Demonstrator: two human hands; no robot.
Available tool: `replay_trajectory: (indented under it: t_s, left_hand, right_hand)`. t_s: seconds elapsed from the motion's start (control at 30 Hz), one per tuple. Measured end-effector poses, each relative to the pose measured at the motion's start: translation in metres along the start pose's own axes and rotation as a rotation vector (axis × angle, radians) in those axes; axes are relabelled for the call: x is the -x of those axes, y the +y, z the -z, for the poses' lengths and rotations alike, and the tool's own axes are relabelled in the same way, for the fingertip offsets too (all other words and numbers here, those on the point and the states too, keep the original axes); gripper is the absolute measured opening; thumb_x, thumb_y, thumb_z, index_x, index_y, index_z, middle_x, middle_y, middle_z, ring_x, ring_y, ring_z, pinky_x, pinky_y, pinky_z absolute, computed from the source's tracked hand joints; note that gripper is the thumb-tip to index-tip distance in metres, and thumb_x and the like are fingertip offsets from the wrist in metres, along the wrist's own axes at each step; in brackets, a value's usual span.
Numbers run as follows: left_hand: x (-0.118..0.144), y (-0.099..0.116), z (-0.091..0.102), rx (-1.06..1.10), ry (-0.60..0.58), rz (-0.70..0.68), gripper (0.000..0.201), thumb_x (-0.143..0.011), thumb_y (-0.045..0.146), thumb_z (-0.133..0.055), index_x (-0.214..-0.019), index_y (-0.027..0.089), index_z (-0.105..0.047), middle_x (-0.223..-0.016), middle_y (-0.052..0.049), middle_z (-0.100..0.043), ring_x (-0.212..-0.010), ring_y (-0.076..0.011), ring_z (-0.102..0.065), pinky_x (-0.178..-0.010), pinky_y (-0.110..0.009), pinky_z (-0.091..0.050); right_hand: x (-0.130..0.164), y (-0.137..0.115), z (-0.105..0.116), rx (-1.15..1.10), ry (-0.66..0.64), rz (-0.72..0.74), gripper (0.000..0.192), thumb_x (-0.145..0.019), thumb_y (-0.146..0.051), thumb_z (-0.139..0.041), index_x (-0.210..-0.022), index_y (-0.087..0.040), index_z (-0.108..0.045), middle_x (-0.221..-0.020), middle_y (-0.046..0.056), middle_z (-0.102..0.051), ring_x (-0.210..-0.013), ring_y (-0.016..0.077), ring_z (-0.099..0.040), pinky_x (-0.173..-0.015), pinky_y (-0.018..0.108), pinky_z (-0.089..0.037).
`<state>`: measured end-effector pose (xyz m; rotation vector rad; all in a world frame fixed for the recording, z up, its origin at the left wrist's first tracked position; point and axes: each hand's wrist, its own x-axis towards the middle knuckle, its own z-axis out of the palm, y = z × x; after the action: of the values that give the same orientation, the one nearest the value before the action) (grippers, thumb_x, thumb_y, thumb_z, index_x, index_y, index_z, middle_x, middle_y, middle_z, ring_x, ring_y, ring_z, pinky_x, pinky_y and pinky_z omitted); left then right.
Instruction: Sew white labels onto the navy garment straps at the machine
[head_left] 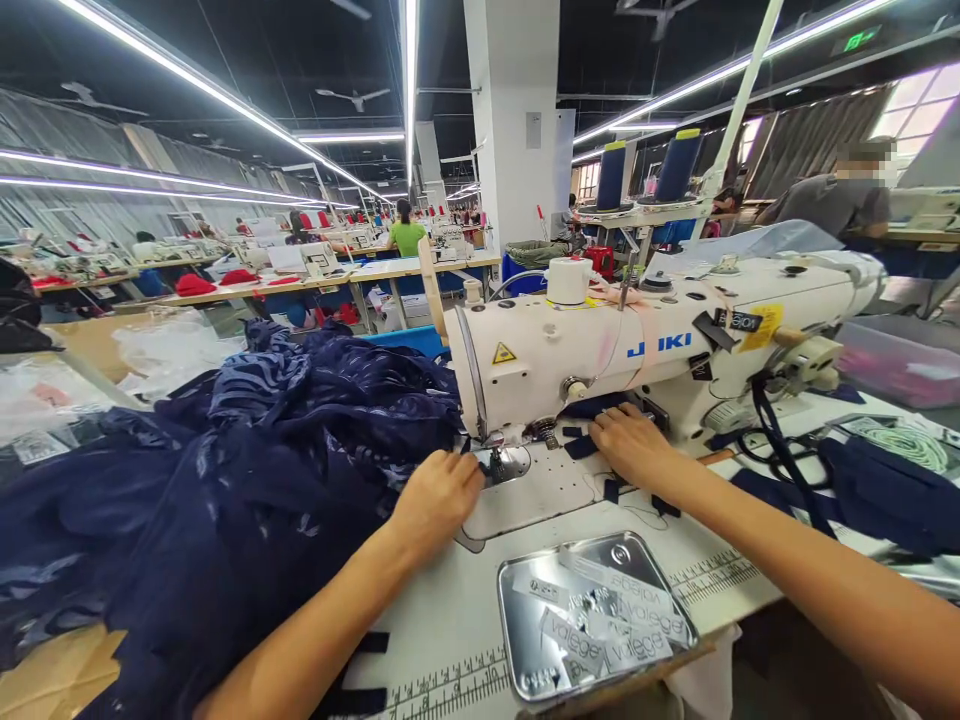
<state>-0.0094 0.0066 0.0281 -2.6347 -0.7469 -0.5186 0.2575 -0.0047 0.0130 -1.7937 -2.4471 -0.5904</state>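
Note:
A white Juki sewing machine [600, 350] stands before me on a white table [450, 620]. My left hand [437, 497] rests curled on the edge of a big heap of dark navy patterned fabric [225, 480], just left of the presser foot [495, 455]. My right hand [630, 442] lies palm down under the machine arm, its fingers on small navy fabric pieces [581, 446] beside the needle plate [540, 480]. More small navy pieces [664, 506] lie near that wrist.
A shiny metal tray [592, 610] holding several woven labels sits at the table's front edge. Navy straps [862, 490] and cords lie to the right. Two blue thread cones [645, 165] stand behind the machine. Other people work at benches beyond.

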Motion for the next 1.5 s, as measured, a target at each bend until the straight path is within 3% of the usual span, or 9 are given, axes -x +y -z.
replay_trajectory:
  t_s: [0.07,0.17,0.33,0.53,0.8,1.0,1.2,1.3,1.5]
  left_hand:
    - [-0.002,0.006,-0.013,-0.128,-0.015,-0.191,0.021,-0.08,0.004,-0.038,-0.068,0.012,-0.054,-0.068,-0.006,-0.054,-0.06,-0.0157,-0.048,-0.055,-0.028,-0.032]
    - [-0.002,0.014,-0.03,-0.137,-0.049,-0.231,0.016,-0.079,0.005,-0.041,-0.069,0.012,-0.053,-0.068,-0.005,-0.054,-0.057,-0.015,-0.047,-0.055,-0.029,-0.032]
    - [0.005,0.018,-0.036,-0.189,-0.079,-0.303,0.015,-0.081,0.008,-0.043,-0.07,0.011,-0.053,-0.064,-0.004,-0.054,-0.058,-0.0154,-0.047,-0.056,-0.03,-0.029]
    - [0.008,0.02,-0.032,-0.212,-0.108,-0.3,0.015,-0.082,0.009,-0.043,-0.071,0.011,-0.053,-0.063,-0.004,-0.054,-0.058,-0.0152,-0.048,-0.056,-0.031,-0.027]
    - [0.01,0.021,-0.034,-0.214,-0.072,-0.272,0.015,-0.081,0.007,-0.045,-0.068,0.011,-0.052,-0.063,-0.004,-0.056,-0.058,-0.0151,-0.048,-0.056,-0.031,-0.027]
    - [0.011,0.021,-0.035,-0.197,-0.047,-0.263,0.017,-0.082,0.007,-0.044,-0.068,0.011,-0.052,-0.062,-0.004,-0.056,-0.057,-0.0145,-0.048,-0.056,-0.03,-0.027]
    - [0.012,0.021,-0.037,-0.174,-0.037,-0.254,0.017,-0.082,0.007,-0.045,-0.067,0.012,-0.051,-0.061,-0.004,-0.056,-0.057,-0.0147,-0.048,-0.056,-0.03,-0.027]
    - [0.012,0.021,-0.037,-0.177,-0.017,-0.255,0.015,-0.081,0.007,-0.045,-0.067,0.012,-0.052,-0.06,-0.003,-0.055,-0.056,-0.0149,-0.048,-0.057,-0.03,-0.028]
    - [0.016,0.02,-0.037,-0.182,0.067,-0.207,0.018,-0.081,0.006,-0.041,-0.066,0.013,-0.049,-0.058,-0.002,-0.053,-0.052,-0.0143,-0.046,-0.056,-0.03,-0.029]
  right_hand:
    - [0.0,0.008,-0.012,0.1,0.012,0.052,0.024,-0.074,-0.001,-0.042,-0.074,-0.012,-0.063,-0.073,0.013,-0.064,-0.074,0.0238,-0.056,-0.074,0.036,-0.035]
    - [0.002,0.014,-0.021,0.087,0.096,0.062,0.025,-0.076,-0.003,-0.039,-0.069,-0.013,-0.061,-0.066,0.011,-0.062,-0.068,0.0214,-0.055,-0.072,0.034,-0.034]
    - [0.002,0.001,-0.017,-0.28,0.331,-0.175,0.024,-0.082,-0.016,-0.037,-0.073,-0.016,-0.06,-0.07,0.007,-0.062,-0.067,0.0197,-0.055,-0.068,0.03,-0.036]
    - [-0.008,-0.047,-0.023,-0.707,0.003,-0.281,0.019,-0.082,-0.025,-0.042,-0.084,-0.02,-0.06,-0.056,0.0,-0.06,-0.055,0.0174,-0.055,-0.051,0.026,-0.034]
    - [0.003,-0.041,-0.016,-0.604,0.178,0.256,0.013,-0.078,-0.025,-0.055,-0.088,-0.017,-0.058,-0.095,0.008,-0.06,-0.089,0.0213,-0.053,-0.081,0.036,-0.038]
    - [-0.001,-0.049,-0.019,-0.509,0.219,0.344,0.014,-0.084,-0.025,-0.047,-0.08,-0.018,-0.058,-0.088,0.006,-0.059,-0.082,0.0185,-0.051,-0.079,0.036,-0.036]
    - [-0.007,-0.051,-0.019,-0.181,0.269,0.525,0.031,-0.086,-0.009,-0.033,-0.065,-0.017,-0.055,-0.071,0.005,-0.057,-0.071,0.0168,-0.048,-0.074,0.033,-0.035]
    - [-0.01,-0.059,-0.015,-0.202,0.259,0.505,0.027,-0.084,-0.009,-0.036,-0.065,-0.016,-0.054,-0.069,0.005,-0.055,-0.072,0.0182,-0.048,-0.071,0.033,-0.036]
    - [-0.02,-0.078,-0.015,-0.559,0.134,0.239,0.017,-0.078,-0.01,-0.041,-0.066,-0.017,-0.051,-0.078,0.006,-0.058,-0.075,0.0183,-0.051,-0.072,0.033,-0.038]
